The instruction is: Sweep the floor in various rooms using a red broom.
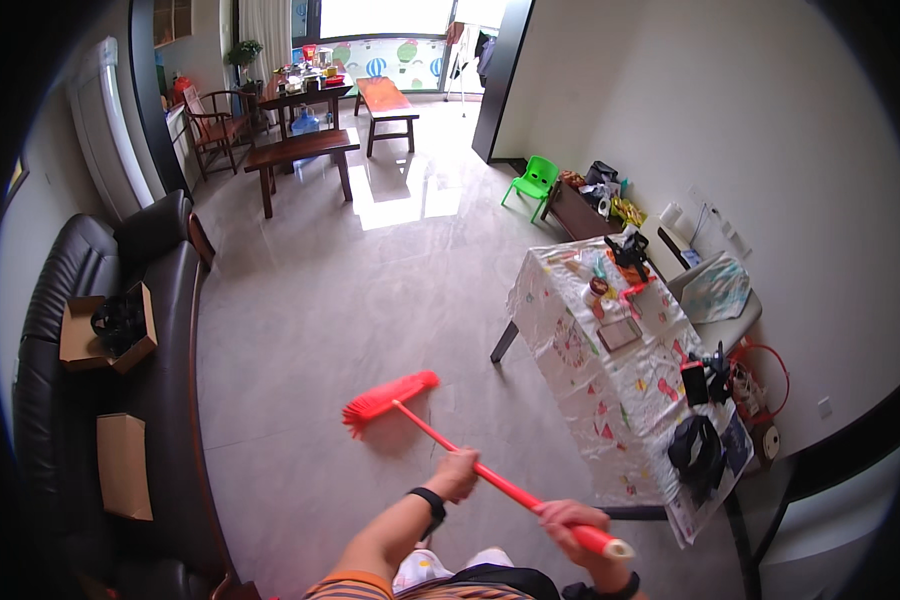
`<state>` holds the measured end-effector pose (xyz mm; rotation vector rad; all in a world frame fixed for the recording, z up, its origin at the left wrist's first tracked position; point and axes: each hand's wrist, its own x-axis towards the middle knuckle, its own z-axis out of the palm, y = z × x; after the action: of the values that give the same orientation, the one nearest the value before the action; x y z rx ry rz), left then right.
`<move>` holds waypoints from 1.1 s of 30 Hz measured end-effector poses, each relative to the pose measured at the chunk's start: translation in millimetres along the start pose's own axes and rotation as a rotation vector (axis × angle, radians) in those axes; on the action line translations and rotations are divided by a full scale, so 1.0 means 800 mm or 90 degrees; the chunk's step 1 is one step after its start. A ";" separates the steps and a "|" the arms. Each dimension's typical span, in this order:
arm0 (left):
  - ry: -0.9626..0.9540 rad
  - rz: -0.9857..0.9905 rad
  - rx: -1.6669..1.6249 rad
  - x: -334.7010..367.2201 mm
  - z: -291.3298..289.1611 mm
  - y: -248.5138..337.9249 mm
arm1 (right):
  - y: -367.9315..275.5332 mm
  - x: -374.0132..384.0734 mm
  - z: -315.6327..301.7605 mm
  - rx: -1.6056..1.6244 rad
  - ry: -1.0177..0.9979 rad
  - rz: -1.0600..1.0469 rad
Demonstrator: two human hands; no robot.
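A red broom reaches out ahead of me, its wide bristled head at or just above the grey tiled floor; I cannot tell whether it touches. The handle slants from the head down to the lower right. Partway along the handle, my left hand is wrapped round it, a black band on the wrist. Close to the handle's pale end, my right hand grips it too, slightly blurred, also with a dark band on the wrist.
To the left runs a dark leather sofa with an open cardboard box and a brown carton. On the right stands a table under a patterned cloth. Farther off are a green chair and wooden benches.
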<state>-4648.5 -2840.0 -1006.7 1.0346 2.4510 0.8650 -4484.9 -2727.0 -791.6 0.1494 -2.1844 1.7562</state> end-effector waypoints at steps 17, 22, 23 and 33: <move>-0.185 -0.010 -0.076 0.587 -0.132 -0.010 | 0.162 0.507 -0.239 -0.139 0.032 0.011; -0.119 -0.160 -0.128 0.712 -0.213 -0.104 | 0.278 0.681 -0.260 -0.047 -0.079 0.008; -0.153 -0.299 -0.221 0.738 -0.224 -0.134 | 0.298 0.714 -0.253 -0.038 -0.098 0.030; -0.230 0.081 -0.014 1.029 -0.382 -0.198 | 0.319 1.002 -0.290 -0.063 0.316 0.022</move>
<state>-5446.5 -2446.2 -939.4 1.2300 2.0893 0.6711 -5266.6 -2343.5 -729.6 -0.3173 -1.9065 1.4975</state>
